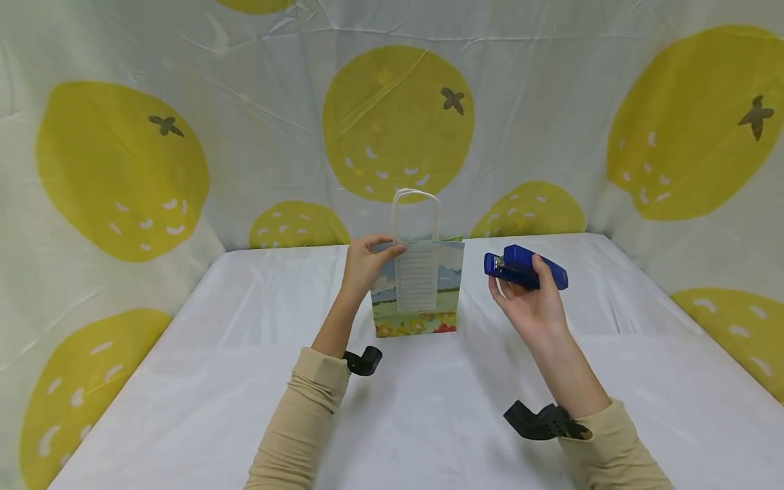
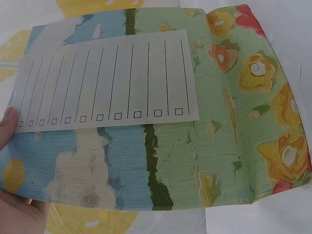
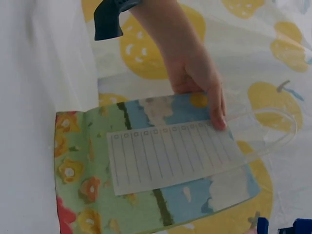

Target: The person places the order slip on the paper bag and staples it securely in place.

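A small paper gift bag (image 1: 450,279) with a painted landscape and flowers stands upright on the white table, its white handles (image 1: 416,192) looping up. Flat on its front is a white lined checklist sheet (image 1: 418,279) with small boxes, close to the top edge. My left hand (image 1: 365,267) pinches sheet and bag at the upper left, thumb in front, the other fingers behind. To the right of the bag, raised over the table, my right hand (image 1: 533,309) grips a blue stapler (image 1: 531,267), its front end facing the bag. Only the stapler's tip shows in the right wrist view.
A white cloth covers the table (image 1: 184,388). Behind and at both sides hangs a white curtain (image 1: 263,88) with large yellow fruit prints. Each wrist wears a black camera strap (image 1: 545,420) over a beige sleeve (image 1: 612,449).
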Demonstrator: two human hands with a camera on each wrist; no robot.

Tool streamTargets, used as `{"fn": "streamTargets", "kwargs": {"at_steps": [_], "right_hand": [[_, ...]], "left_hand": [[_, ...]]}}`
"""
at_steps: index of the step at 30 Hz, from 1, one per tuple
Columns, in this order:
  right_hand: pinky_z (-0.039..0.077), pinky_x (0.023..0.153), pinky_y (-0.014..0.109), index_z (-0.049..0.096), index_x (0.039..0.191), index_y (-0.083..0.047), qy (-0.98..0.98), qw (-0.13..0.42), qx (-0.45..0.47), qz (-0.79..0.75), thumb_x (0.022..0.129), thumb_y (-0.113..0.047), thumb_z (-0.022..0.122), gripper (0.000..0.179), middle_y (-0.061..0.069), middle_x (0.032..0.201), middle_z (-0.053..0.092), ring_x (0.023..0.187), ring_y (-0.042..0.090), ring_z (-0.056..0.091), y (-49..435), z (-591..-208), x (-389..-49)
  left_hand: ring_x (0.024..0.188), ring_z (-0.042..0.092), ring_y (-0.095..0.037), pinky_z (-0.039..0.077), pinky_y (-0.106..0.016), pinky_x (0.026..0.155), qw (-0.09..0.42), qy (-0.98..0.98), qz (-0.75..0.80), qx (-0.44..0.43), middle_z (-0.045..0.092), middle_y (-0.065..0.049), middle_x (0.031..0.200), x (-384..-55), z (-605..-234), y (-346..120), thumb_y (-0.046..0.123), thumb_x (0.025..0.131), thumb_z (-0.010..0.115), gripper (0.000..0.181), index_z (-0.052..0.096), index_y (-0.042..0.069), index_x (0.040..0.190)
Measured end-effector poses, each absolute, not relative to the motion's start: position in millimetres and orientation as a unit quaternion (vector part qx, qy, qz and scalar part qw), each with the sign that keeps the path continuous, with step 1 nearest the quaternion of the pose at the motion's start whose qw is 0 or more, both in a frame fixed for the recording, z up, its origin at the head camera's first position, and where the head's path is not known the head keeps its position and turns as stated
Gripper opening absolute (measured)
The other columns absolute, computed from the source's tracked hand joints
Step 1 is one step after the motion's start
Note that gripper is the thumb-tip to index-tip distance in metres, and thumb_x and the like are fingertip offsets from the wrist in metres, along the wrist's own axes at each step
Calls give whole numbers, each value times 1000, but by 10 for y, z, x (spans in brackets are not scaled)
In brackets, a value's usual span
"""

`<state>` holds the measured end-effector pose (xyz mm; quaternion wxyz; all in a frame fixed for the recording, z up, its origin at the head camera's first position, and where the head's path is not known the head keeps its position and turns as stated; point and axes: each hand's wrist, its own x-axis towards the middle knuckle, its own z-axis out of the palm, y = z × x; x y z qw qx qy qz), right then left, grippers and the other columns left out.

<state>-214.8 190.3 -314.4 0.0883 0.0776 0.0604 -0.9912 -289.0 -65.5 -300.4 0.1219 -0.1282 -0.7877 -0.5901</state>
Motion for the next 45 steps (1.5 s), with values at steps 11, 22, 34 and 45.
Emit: {"fn": "streamTargets", "kwargs": {"at_steps": [11, 22, 34, 45], "right_hand": [[29, 108, 25, 18, 134, -28, 68, 107, 73, -989, 86, -36, 61, 65, 3, 124, 39, 124, 12, 37, 1864, -3025, -2203], [17, 113, 23, 18, 137, -24, 97, 119, 41, -987, 88, -28, 59, 64, 1, 133, 32, 134, 9, 24, 1743, -2907, -2309], [21, 112, 27, 21, 133, -23, 169, 91, 26, -981, 87, -28, 60, 61, 2, 128, 35, 131, 13, 30, 1634, -2828, -2376], [24, 110, 29, 14, 136, -27, 261, 56, 9, -964, 87, -29, 60, 67, 3, 134, 30, 135, 19, 28, 1577, -2686, -2431]], "left_hand": [[121, 49, -22, 40, -41, 100, 120, -785, -594, -130, 61, -11, 119, -2884, -3008, -662, 22, 77, 72, 30, 69, 2, 100], [121, 49, -22, 40, -41, 100, 122, -784, -594, -135, 61, -12, 119, -2893, -3008, -670, 22, 77, 72, 31, 69, 2, 101], [120, 50, -22, 41, -41, 98, 121, -785, -593, -129, 61, -11, 119, -2896, -3037, -672, 22, 77, 72, 31, 69, 2, 100], [121, 49, -22, 41, -42, 99, 118, -785, -595, -126, 60, -10, 121, -2892, -3031, -671, 23, 76, 73, 32, 69, 2, 100]]}}
